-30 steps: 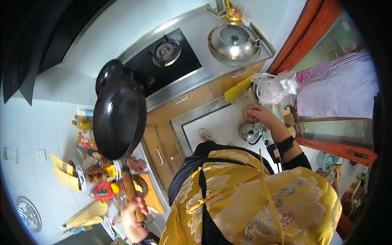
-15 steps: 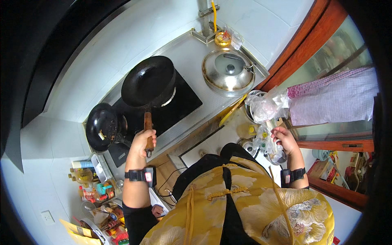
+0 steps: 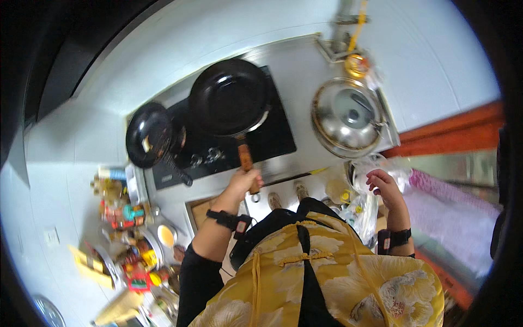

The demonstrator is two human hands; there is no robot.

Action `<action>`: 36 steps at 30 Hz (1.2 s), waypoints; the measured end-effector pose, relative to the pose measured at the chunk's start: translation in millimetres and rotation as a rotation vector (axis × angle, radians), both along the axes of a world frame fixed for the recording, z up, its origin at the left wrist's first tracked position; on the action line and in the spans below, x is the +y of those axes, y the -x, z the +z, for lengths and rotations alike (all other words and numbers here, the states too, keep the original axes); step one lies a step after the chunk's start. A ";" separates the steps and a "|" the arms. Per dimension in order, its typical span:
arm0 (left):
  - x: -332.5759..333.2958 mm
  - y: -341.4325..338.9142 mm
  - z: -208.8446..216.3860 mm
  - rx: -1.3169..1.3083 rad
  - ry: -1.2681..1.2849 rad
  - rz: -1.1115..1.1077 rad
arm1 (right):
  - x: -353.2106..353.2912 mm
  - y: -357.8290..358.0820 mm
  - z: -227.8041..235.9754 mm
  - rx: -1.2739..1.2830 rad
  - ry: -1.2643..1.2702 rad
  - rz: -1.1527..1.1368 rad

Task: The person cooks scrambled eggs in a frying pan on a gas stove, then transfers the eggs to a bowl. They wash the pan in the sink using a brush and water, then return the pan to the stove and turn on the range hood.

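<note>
My left hand (image 3: 243, 184) is closed round the wooden handle (image 3: 244, 157) of a black wok (image 3: 227, 98). The wok sits on the black cooktop (image 3: 282, 133), and its dark inside shows a shiny reflection. Off to the right, my right hand (image 3: 385, 189) has loosely curled fingers with gaps between them, and I see nothing in it. It is close to crumpled clear plastic bags (image 3: 364, 213) hanging low beside my body. Left of the wok lies a smaller black frying pan (image 3: 146, 122) with a pale scrap (image 3: 146, 144) in it.
A round metal pot with a glass-centred lid (image 3: 348, 117) stands on the counter's right. Bottles and jars (image 3: 124, 204) crowd the left side, beside a bowl of yellowish contents (image 3: 166, 236). A checked cloth (image 3: 449, 218) hangs at right, below an orange-brown wooden frame (image 3: 452, 133). A dark hood overhangs the upper left.
My view has swung, shifting the stove rightward in the picture. My right hand, earlier at the plastic bags with fingers pinched, is now apart from them with its fingers loosened. My left hand keeps the wok handle.
</note>
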State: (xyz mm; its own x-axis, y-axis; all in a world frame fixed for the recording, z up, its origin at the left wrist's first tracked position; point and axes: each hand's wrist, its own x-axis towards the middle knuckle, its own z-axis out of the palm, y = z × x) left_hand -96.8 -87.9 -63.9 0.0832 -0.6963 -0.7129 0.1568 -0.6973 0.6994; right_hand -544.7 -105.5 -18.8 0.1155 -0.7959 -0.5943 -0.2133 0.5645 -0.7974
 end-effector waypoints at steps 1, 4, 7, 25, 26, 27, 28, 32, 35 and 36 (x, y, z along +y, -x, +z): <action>-0.8 6.1 -1.7 0.012 -0.024 -0.002 | -12.1 -6.1 -1.1 -0.023 -0.019 0.016; -7.4 5.7 4.7 0.031 -0.010 -0.143 | -39.4 -30.1 -4.4 -0.083 -0.034 0.137; 4.1 -14.5 26.9 -0.216 -0.015 -0.256 | -51.2 -57.8 -4.9 -0.132 -0.044 0.269; 658.3 -14.2 66.9 -0.474 0.005 0.960 | 130.7 -352.6 130.6 -0.243 0.458 1.196; 686.4 -0.8 65.3 -0.441 -0.016 1.098 | 142.8 -368.8 147.9 -0.257 0.492 1.165; 713.1 5.5 63.7 -0.496 -0.059 1.081 | 148.1 -383.0 168.1 -0.259 0.622 1.187; 735.1 4.1 61.7 -0.490 -0.067 1.095 | 153.4 -393.2 188.0 -0.233 0.759 1.107; 790.8 -2.2 34.4 -0.392 -0.146 1.145 | 141.6 -409.4 265.3 -0.177 1.162 0.867; 810.7 -22.7 17.0 -0.350 -0.138 1.126 | 124.6 -399.0 312.2 -0.131 1.264 0.717; 807.1 -37.3 16.9 -0.367 -0.116 1.119 | 114.9 -393.9 329.1 -0.103 1.265 0.714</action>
State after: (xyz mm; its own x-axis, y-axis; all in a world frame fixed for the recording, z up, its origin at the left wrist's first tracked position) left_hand -59.4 719.2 -47.0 0.8186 -0.0387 -0.5731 0.5230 -0.3622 0.7715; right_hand -150.8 9.4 310.4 0.7005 -0.5266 0.4817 -0.0544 -0.7124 -0.6996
